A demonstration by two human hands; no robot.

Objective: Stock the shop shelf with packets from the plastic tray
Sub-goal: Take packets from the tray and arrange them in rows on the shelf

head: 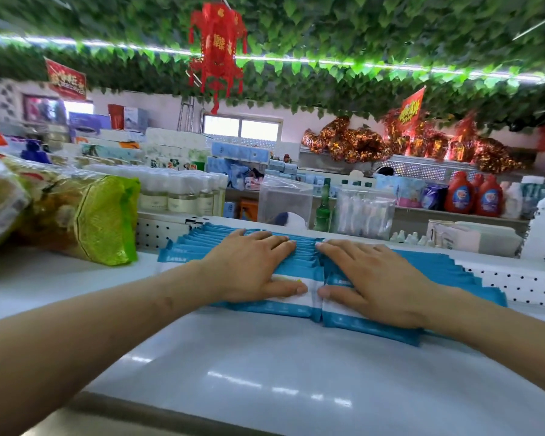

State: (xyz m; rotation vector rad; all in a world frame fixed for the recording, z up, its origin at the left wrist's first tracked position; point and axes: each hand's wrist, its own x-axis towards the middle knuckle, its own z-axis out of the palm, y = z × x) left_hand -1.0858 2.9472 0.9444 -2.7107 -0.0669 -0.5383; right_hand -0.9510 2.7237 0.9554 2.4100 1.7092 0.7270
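Both hands lie flat and loose, holding nothing. My guess is that they are pushing the rows neat. The left hand [252,265] presses down on the left row. The right hand [381,278] presses down on the right row. All the fingers are straight, and the two sets of fingertips nearly meet in the middle. Each thumb rests against the white front of the nearest packet.

The blue and white flat plastic packets [195,243] stand in two rows, side by side, on the white smooth shelf [265,357]. The rows run back toward the white back panel with small black holes [516,281]. The plastic tray is not in view.

To do this well, I think the hands should press softly, because hard pressing would squash the packets. They should slide both rows back together, at the same speed, so the fronts line up. The right row looks fanned out to the side, so it likely needs a nudge inward.

A big green and yellow plastic bag [101,221] lies on the shelf to the left, near the left row. The packets should stay apart from it.
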